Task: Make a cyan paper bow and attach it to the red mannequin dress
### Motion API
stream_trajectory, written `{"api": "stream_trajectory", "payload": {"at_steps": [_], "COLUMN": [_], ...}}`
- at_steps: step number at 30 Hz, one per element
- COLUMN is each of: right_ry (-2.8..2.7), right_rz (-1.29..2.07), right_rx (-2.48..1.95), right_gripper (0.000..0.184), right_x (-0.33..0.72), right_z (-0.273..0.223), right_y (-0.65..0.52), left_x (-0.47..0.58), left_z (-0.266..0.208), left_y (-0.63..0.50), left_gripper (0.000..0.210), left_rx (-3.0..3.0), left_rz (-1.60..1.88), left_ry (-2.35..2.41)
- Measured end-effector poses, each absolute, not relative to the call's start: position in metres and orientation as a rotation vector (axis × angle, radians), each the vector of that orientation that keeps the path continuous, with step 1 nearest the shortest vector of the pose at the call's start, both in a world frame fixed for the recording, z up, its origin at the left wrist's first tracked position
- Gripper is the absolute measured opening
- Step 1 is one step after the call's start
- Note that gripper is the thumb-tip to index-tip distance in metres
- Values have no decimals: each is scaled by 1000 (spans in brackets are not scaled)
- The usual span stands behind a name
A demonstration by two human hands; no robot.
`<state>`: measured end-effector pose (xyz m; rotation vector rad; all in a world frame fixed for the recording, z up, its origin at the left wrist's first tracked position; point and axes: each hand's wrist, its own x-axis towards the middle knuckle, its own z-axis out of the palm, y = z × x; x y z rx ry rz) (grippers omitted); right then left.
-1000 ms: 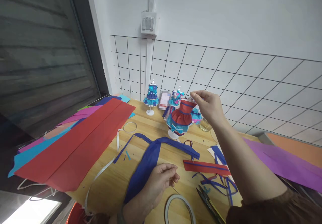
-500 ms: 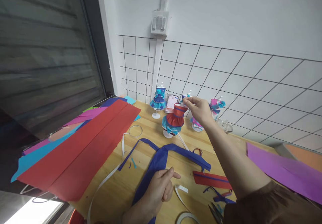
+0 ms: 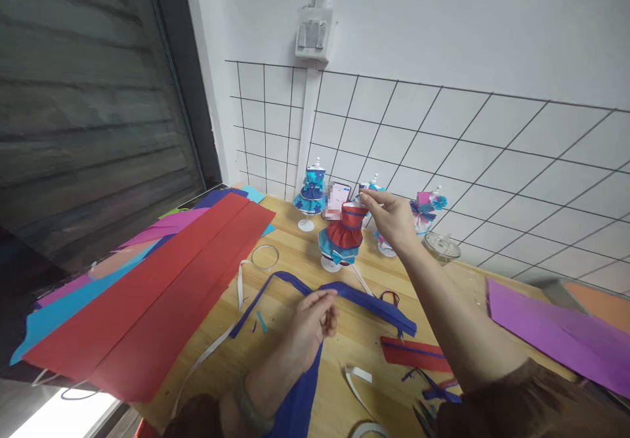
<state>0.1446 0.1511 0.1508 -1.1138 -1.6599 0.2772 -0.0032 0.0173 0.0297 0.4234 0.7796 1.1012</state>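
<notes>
My right hand [image 3: 388, 215] pinches the top of a miniature dress form [image 3: 352, 205], its fingers covering the neck. The form stands on a round white base [image 3: 331, 264] and wears a small dress [image 3: 345, 231] with a red ruffled body, blue trim and a light-blue hem with a bow. Over a long blue fabric strip [image 3: 298, 398], my left hand [image 3: 312, 326] is loosely closed, thumb and index finger drawn together; nothing shows in it. A blue strip with angled ends [image 3: 377, 308] lies just beyond it.
Dressed forms [image 3: 311, 192] stand behind, near a phone [image 3: 339, 195] and a wire grid [image 3: 374, 123]. Red fabric [image 3: 157, 287] covers the left side; purple sheets [image 3: 551, 329] lie right. A clear ring [image 3: 265, 256], white ribbon [image 3: 361, 373], red strip [image 3: 416, 354] and dark scissors [image 3: 423, 418] lie about.
My left hand has moved up and forward toward the form, its pointing index finger now drawn in. My right hand keeps its hold at the top of the form. The view has shifted slightly.
</notes>
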Motion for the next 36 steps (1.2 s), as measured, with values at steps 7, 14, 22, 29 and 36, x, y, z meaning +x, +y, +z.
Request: {"api": "stream_trajectory", "payload": {"at_steps": [7, 14, 22, 29, 36], "right_ry": [-1600, -1354, -1050, -1013, -1001], "right_rz": [322, 377, 670, 979, 1101], "right_rx": [-1122, -1117, -1254, -1293, -1268], "right_gripper": [33, 33, 29, 27, 26], "right_x": [143, 152, 156, 141, 135], "right_z": [151, 137, 57, 37, 34], "right_y": [148, 120, 88, 77, 74], "left_x": [10, 14, 18, 20, 22], "left_z": [27, 19, 22, 25, 22], "left_y": [68, 91, 101, 102, 103], "left_gripper": [24, 18, 17, 13, 12], "left_rx": [362, 370, 354, 392, 425], "left_rz": [1189, 1187, 1158, 1136, 1165], "left_ry": [620, 556, 615, 609, 607]}}
